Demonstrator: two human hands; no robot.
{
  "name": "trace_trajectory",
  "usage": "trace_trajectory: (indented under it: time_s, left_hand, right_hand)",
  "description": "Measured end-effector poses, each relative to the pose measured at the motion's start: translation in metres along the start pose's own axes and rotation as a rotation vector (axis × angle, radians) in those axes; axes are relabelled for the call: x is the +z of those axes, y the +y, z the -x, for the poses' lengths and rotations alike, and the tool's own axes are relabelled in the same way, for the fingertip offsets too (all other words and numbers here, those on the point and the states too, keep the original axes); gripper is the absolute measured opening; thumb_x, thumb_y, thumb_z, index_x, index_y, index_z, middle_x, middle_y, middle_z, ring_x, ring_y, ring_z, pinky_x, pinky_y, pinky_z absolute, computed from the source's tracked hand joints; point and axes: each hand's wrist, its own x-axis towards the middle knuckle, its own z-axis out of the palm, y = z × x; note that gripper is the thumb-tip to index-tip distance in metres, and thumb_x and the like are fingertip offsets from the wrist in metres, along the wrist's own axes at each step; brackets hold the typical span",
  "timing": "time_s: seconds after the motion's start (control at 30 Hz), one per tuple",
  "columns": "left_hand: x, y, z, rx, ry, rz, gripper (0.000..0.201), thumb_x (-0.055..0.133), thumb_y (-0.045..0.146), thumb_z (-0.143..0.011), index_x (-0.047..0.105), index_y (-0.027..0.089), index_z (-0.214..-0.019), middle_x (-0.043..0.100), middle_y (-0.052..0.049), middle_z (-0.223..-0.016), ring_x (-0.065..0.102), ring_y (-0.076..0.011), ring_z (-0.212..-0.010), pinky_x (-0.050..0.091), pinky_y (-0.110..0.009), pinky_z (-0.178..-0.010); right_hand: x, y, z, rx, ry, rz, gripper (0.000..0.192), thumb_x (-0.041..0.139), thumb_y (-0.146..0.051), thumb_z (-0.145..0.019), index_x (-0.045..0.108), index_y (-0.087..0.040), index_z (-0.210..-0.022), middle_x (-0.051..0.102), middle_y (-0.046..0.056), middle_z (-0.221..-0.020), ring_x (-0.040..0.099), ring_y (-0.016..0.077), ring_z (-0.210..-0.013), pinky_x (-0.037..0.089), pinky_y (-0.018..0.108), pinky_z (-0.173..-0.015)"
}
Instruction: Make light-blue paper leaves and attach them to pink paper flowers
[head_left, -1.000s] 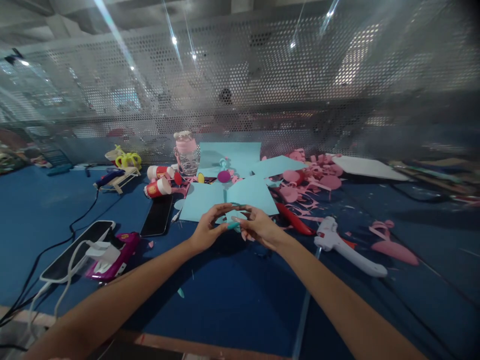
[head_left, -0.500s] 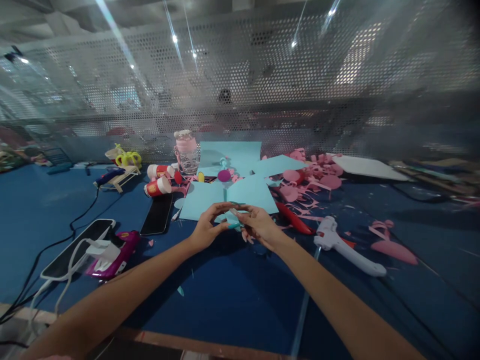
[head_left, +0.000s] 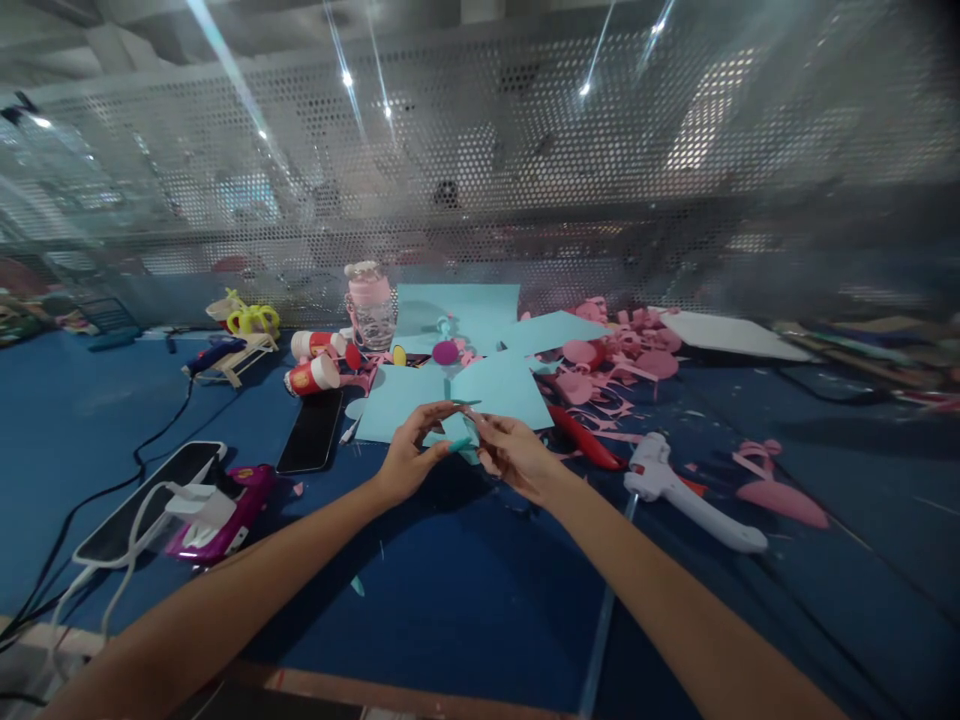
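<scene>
Between my two hands is a small light-blue foam or paper piece (head_left: pixel 459 428), held just above the blue table. My left hand (head_left: pixel 417 447) pinches its left side with thumb and fingers. From the right, the fingers of my right hand (head_left: pixel 517 450) close on the same piece and partly cover it, so its full shape cannot be made out. Right behind my hands lie light-blue sheets (head_left: pixel 405 393). A red-handled tool (head_left: pixel 589 440) rests to the right of my right hand, and beyond it lies a white glue gun (head_left: pixel 675 490).
Pink cut scraps (head_left: pixel 630 350) pile up at the back right. To the left are a black phone (head_left: pixel 311 432), a purple power strip (head_left: pixel 225 515) with cables, red paper cups (head_left: pixel 313 374) and a pink-lidded bottle (head_left: pixel 370 305). A perforated metal screen (head_left: pixel 480 160) stands behind the table.
The light-blue piece has been turned a little between my fingers and shows more of its face. Both hands stay in nearly the same place; the whole view has shifted slightly.
</scene>
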Motion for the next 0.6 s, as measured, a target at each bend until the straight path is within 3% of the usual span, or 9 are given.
trace_trajectory:
  time_s: [0.2, 0.37, 0.6]
  left_hand:
    - [-0.0009, 0.0006, 0.0007, 0.039, -0.076, -0.084, 0.045, 0.058, 0.033, -0.078, 0.044, 0.017, -0.118, 0.053, -0.014, -0.122, 0.050, -0.0215, -0.113, 0.040, -0.031, -0.086]
    - [-0.0006, -0.0004, 0.0006, 0.051, -0.071, -0.132, 0.042, 0.055, 0.028, -0.080, 0.042, 0.018, -0.119, 0.052, -0.013, -0.124, 0.048, -0.0200, -0.115, 0.039, -0.031, -0.088]
    - [0.0002, -0.0007, -0.0003, -0.011, -0.120, -0.141, 0.042, 0.052, 0.030, -0.081, 0.040, 0.019, -0.119, 0.051, -0.013, -0.123, 0.048, -0.0208, -0.114, 0.037, -0.035, -0.092]
  right_hand:
    - [0.0023, 0.0013, -0.0006, -0.010, 0.059, 0.057, 0.038, 0.074, -0.036, -0.060, 0.058, -0.012, -0.084, 0.045, -0.011, -0.040, 0.037, 0.0016, -0.023, 0.023, 0.013, -0.023]
    - [0.0042, 0.0027, -0.0009, -0.028, 0.098, 0.097, 0.042, 0.074, -0.038, -0.059, 0.058, -0.011, -0.088, 0.045, -0.012, -0.038, 0.038, 0.0028, -0.022, 0.022, 0.014, -0.021]
    - [0.0063, 0.0062, -0.0005, -0.081, 0.154, 0.138, 0.040, 0.074, -0.038, -0.058, 0.058, -0.012, -0.084, 0.047, -0.010, -0.038, 0.041, 0.0050, -0.024, 0.030, 0.016, -0.023]
